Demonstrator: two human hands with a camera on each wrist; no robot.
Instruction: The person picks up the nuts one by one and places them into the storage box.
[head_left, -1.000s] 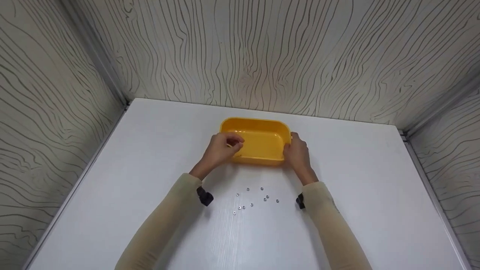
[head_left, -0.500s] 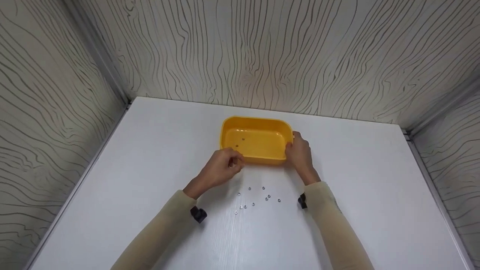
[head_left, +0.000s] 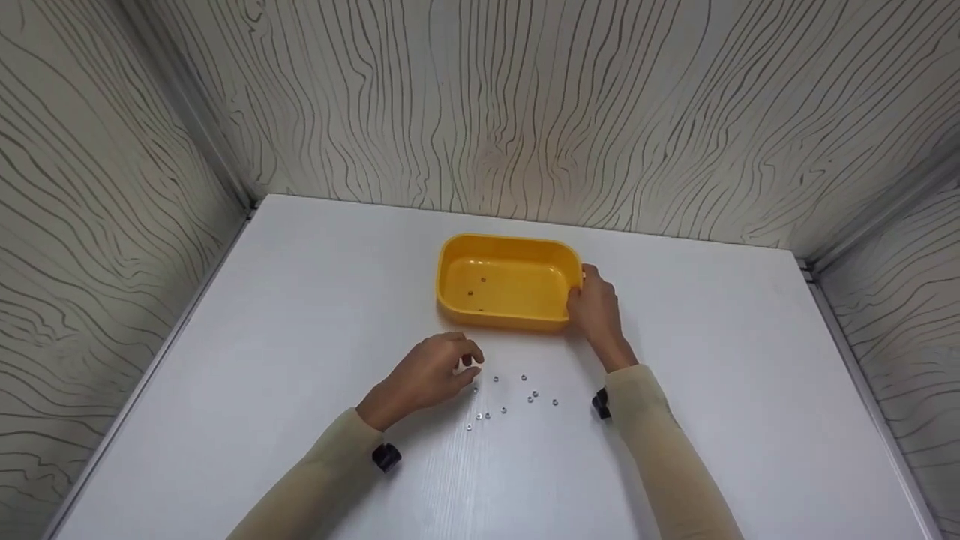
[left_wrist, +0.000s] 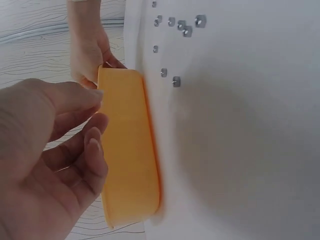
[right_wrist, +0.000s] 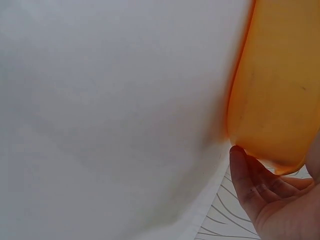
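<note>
A yellow plastic tray (head_left: 517, 324) stands on the white table, with 3 small nuts (head_left: 470, 293) visible inside near its left end. My right hand (head_left: 598, 307) grips the tray's right wall, thumb inside and fingers outside; the right wrist view shows those fingers (right_wrist: 245, 175) against the outer side. In front of the tray my left hand (head_left: 431, 373) hovers over the table, fingers loosely bent and thumb apart from them. Nothing shows between them in the left wrist view. Several loose metal nuts (head_left: 504, 410) lie scattered just right of that hand.
The white table (head_left: 337, 285) meets a wood-grain patterned wall (head_left: 495, 112) behind the tray. Similar panels rise at both sides, with metal strips along the corners. A dark wrist camera (head_left: 386, 457) sits at the left sleeve cuff.
My left hand has drawn back from over the tray's left side, down toward the loose nuts. This uncovers nuts inside the tray. My right hand keeps its grip.
</note>
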